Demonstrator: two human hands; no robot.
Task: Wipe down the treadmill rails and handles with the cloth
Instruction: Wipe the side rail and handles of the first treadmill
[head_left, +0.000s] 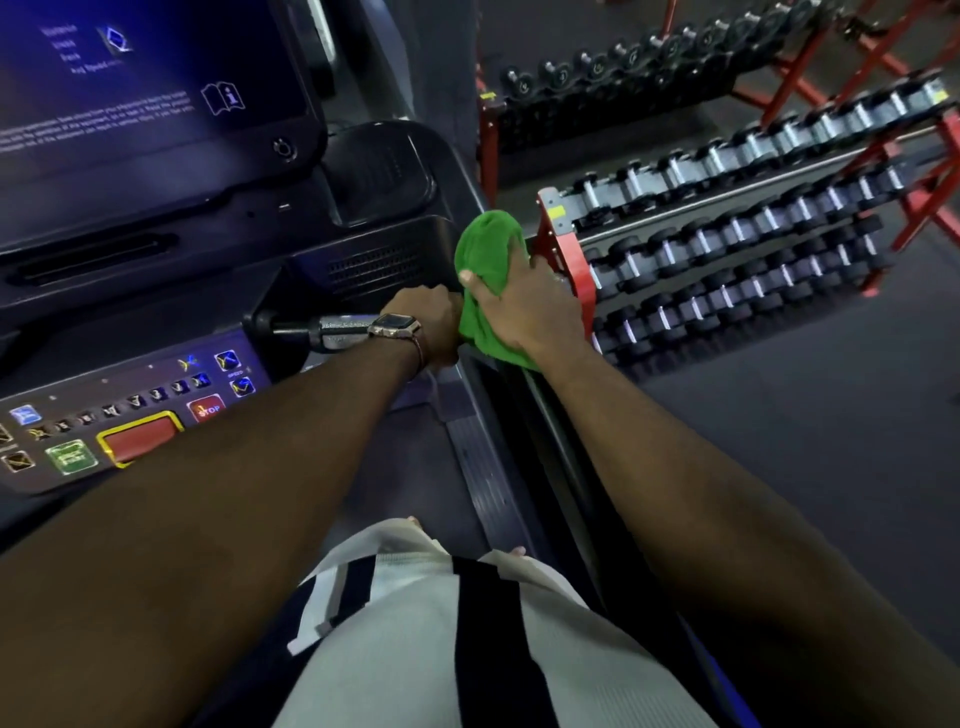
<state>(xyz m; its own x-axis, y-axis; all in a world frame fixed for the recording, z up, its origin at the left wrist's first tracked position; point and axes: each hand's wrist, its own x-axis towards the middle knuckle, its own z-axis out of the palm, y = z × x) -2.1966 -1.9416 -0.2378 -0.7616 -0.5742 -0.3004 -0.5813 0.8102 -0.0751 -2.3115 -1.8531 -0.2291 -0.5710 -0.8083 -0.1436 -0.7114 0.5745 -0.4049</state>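
Observation:
A green cloth (487, 249) is bunched over the front end of the treadmill's right rail (540, 436), beside the console. My right hand (530, 306) is closed over the cloth and presses it onto the rail. My left hand (434, 332), with a watch on the wrist, grips the rail just left of the cloth, at the outer end of the silver and black handle (332, 330) that juts from the console. The rail under both hands is hidden.
The treadmill console (156, 400) with its lit buttons, red stop pad and dark screen (130, 78) fills the left. Red racks of dumbbells (727, 218) stand close on the right, past the rail. Dark gym floor (805, 415) lies lower right.

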